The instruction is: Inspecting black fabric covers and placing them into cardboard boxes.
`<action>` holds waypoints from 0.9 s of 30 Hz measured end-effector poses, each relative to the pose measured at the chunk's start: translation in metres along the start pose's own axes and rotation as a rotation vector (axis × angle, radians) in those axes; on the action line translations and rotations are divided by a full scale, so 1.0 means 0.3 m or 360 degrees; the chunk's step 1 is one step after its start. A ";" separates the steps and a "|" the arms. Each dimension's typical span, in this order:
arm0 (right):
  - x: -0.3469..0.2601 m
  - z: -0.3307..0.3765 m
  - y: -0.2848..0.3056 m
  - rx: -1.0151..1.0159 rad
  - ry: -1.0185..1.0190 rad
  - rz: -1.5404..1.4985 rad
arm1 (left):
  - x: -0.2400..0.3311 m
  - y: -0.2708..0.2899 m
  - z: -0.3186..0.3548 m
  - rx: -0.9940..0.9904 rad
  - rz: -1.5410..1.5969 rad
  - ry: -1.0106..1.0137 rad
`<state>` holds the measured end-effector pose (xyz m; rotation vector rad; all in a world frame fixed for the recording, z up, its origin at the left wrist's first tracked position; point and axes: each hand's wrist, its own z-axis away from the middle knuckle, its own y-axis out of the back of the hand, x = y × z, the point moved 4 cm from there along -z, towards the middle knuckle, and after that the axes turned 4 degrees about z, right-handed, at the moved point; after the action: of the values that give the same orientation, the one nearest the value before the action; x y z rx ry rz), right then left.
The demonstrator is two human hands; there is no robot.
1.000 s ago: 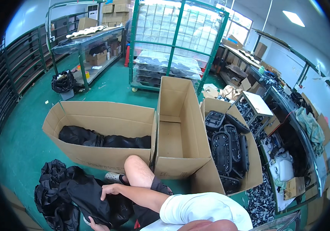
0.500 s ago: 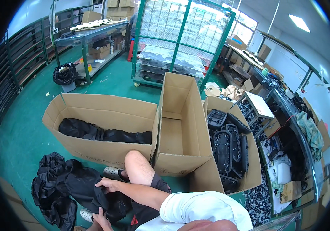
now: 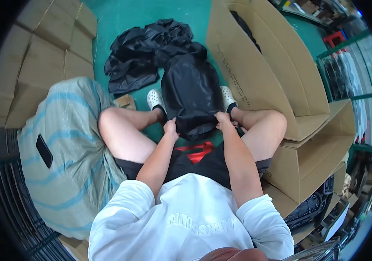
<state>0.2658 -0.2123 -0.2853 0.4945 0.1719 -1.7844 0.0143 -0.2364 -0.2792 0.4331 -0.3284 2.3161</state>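
Note:
I sit with my knees apart, looking down at a black plastic bag [image 3: 190, 93] that lies on the green floor between my feet. My left hand [image 3: 171, 127] grips the bag's near edge on the left side. My right hand [image 3: 222, 119] grips the same edge on the right side. The bag's mouth faces me and is stretched between both hands. Beyond it lies a heap of crumpled black bags [image 3: 144, 50].
A long open cardboard box [image 3: 264, 65] stands close on my right, with a second box [image 3: 312, 161] nearer me. A large striped woven sack [image 3: 64, 156] with a dark phone [image 3: 44, 151] on it fills my left. Stacked cartons [image 3: 51, 39] stand at the far left.
My view has swung from the room and boxes down to my lap. Both hands have come together onto the near edge of one black bag between my feet.

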 end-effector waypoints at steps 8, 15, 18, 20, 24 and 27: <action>0.070 -0.069 0.018 0.0746 -0.0220 -0.0107 | -0.077 0.138 -0.231 0.0554 -0.0102 -0.0175; 0.184 -0.069 0.005 0.0933 -0.0268 -0.0394 | -0.132 0.106 -0.119 0.0718 -0.0194 -0.0214; 0.217 -0.048 -0.033 0.1062 -0.0477 -0.0552 | -0.156 0.119 -0.104 0.0846 -0.0228 -0.0240; 0.268 -0.125 0.006 0.1153 -0.0516 -0.0732 | -0.202 0.076 -0.091 0.0839 0.0100 -0.0186; 0.277 -0.129 -0.034 0.1123 -0.0631 -0.0879 | -0.230 0.095 -0.197 0.0541 0.0451 -0.0215; 0.222 -0.032 -0.043 0.1202 -0.0343 -0.0755 | -0.199 0.121 -0.184 0.0635 0.0346 -0.0205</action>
<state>0.2430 -0.2644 -0.3235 0.8324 -0.6060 -2.3362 0.0165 -0.2792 -0.3573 0.7778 0.0338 2.5772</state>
